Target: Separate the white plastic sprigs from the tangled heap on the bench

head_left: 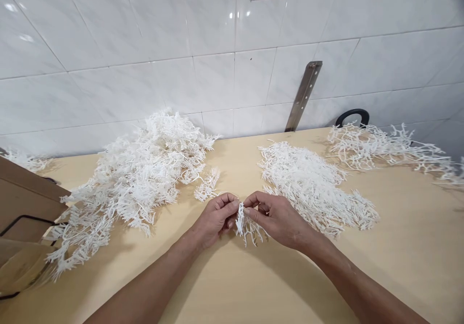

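Observation:
Between my two hands is a small white branching sprig [240, 220], its thin forked ends hanging down over the table. My left hand [217, 218] pinches it from the left, thumb against fingers. From the right, my right hand [277, 215] grips it near the top with thumb and forefinger. A loose white tuft [207, 185] lies just beyond my left hand. To the left rises a large heap of white branching pieces [145, 164]. A flatter pile of white pieces [308, 184] lies behind and right of my right hand.
More white branches [380, 145] spread along the right back edge, near a black curved handle [353, 116]. A slotted metal bar [304, 97] leans on the tiled wall [163, 87]. At the left stands a brown box [29, 203] with black wire by it. The table [224, 285] is pale wood.

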Tool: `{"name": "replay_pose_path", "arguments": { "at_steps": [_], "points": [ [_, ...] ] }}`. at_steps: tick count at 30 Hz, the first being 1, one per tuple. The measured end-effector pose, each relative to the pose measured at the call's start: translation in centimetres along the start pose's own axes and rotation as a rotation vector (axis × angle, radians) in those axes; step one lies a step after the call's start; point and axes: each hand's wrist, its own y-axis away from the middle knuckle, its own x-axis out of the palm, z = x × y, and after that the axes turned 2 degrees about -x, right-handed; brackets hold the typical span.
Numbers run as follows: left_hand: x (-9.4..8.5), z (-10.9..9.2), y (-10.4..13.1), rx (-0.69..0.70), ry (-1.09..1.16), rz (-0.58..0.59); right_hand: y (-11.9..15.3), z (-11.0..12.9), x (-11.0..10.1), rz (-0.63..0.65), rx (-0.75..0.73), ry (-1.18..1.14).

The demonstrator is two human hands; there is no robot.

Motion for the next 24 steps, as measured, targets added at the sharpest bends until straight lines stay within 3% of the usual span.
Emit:
{"name": "replay_pose_path", "arguments": {
  "at_steps": [9,14,24],
  "points": [
    [0.7,0.4,-0.2,0.038,0.005,-0.122,-0.3,-0.2,1.1,-0.059,0.079,-0.053],
    [0.8,0.3,-0.1,0.032,-0.025,-0.122,-0.3,-0.4,1.2,-0.082,0.103,-0.054],
    [1.3,-0.1,0.4,0.107,-0.166,-0.136,-0.5,-1.1,1.6,-0.198,0.066,0.178]
  ]
}}
